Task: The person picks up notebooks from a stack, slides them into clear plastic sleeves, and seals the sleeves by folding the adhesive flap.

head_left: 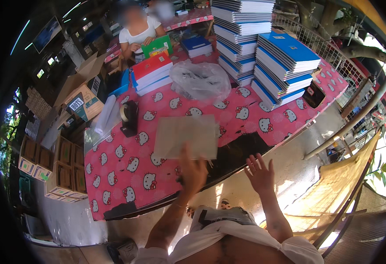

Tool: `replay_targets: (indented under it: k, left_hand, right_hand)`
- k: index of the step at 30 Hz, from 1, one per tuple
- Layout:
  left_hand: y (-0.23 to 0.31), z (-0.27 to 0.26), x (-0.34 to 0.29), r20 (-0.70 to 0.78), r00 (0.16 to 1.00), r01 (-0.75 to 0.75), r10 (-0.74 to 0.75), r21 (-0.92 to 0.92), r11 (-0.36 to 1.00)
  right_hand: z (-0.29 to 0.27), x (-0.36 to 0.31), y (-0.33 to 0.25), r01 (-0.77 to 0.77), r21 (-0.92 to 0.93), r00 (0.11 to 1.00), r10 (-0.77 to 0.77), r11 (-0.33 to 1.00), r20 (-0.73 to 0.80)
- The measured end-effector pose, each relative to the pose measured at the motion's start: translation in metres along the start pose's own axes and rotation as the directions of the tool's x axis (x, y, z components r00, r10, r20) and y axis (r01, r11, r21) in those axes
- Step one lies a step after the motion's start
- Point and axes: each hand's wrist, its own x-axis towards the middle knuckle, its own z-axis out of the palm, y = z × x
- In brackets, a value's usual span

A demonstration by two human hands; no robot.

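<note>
A flat beige rectangle (186, 136), either a sheet or a thin packet in clear plastic, lies on the pink table in front of me. Over its near edge is my left hand (193, 174), slightly blurred, its fingers stretched toward the surface and nothing visibly gripped. My right hand (261, 174) hovers off the table's near edge with spread fingers and holds nothing. A black tape dispenser (130, 119) stands left of the rectangle. Beyond the rectangle sits a crumpled clear plastic bag (200, 81).
Tall stacks of blue spiral notebooks (285, 66) rise at the far right. Red-covered notebooks (152, 72) are piled at far left. Across the pink-covered table (127, 180), a person (141, 33) holds a green notebook (158, 45). Cardboard boxes (85, 102) stand along the left.
</note>
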Motion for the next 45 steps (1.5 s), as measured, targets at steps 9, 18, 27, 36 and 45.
replay_targets:
  k: [9,18,27,36,45]
  left_hand:
    - [-0.107,0.015,0.036,0.073,0.995,0.026,-0.067,0.455,0.89]
    - [-0.218,-0.04,0.083,0.024,0.781,0.519,-0.625,0.533,0.669]
    - [-0.24,-0.037,0.069,-0.132,0.823,0.514,-0.552,0.587,0.626]
    - [-0.096,-0.121,0.086,-0.047,0.947,-0.259,0.317,0.469,0.844]
    - [0.029,-0.269,0.184,0.039,0.991,0.132,-0.127,-0.229,0.964]
  right_hand:
    - [0.121,-0.052,-0.026,-0.038,-0.176,0.811,0.133,0.984,0.569]
    - [0.065,0.003,0.005,0.034,-0.583,0.999,-0.013,0.812,0.04]
    - [0.06,0.066,0.062,-0.151,-0.549,0.976,0.212,0.822,0.05]
    - [0.068,0.095,0.056,-0.078,-0.722,0.983,0.174,0.687,0.06]
    - [0.151,0.094,0.06,0.192,-0.564,0.733,0.265,0.803,0.627]
